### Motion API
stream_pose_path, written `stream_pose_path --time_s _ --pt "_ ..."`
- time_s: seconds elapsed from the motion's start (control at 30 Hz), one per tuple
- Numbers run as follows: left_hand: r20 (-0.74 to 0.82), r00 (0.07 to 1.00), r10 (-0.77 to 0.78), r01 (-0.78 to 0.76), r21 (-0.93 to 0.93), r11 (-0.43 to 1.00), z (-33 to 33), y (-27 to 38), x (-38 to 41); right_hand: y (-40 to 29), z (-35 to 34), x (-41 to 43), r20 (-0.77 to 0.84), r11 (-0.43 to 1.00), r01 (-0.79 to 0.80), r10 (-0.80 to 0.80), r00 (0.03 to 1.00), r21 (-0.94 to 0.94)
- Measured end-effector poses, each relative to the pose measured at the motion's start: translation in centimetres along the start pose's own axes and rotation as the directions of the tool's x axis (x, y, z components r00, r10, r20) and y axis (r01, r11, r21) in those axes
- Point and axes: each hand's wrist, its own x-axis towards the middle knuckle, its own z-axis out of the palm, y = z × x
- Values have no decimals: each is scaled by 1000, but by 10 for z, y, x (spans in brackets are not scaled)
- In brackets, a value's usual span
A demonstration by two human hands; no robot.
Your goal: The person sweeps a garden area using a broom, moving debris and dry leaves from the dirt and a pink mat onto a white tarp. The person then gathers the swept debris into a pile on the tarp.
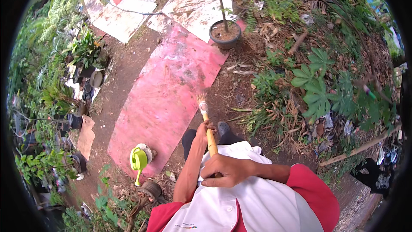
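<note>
I hold a stick broom with a yellow bamboo handle (210,141) in both hands. My left hand (206,131) wraps around the handle lower down, closer to the bristles. Near my chest, my right hand (222,170) is closed over the upper end. The broom's bristles (201,98), bound with a pale wrapping, point away from me. They are at the right edge of a long pink sheet (161,93) on the ground; whether they touch it I cannot tell.
A lime-green watering can (138,159) stands on the near end of the sheet. A potted sapling (225,34) is at its far end, beside white sheets (196,6). Potted plants (88,51) line the left. Leafy plants (315,83) and dry litter cover the right. A grey clog (223,128) shows below me.
</note>
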Motion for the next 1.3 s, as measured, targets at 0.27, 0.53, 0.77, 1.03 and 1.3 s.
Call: stream_pose_path --time_s 0.27,0.53,0.77,1.03,1.3 --pt "-143 950 277 -260 127 957 71 212 10 30 -123 186 73 947 -306 300 951 96" --pt "-188 861 473 -382 375 845 183 425 -26 58 -216 405 -214 937 -348 338 916 -10" --pt "-199 684 702 -447 646 619 288 565 -24 92 -305 540 -663 685 -578 182 726 -444" --pt "-196 625 756 -275 851 448 393 748 58 165 -488 671 -665 653 -756 543 512 -49" --pt "-4 579 815 -350 902 253 530 869 105 202 -655 786 -444 620 -416 776 448 665"
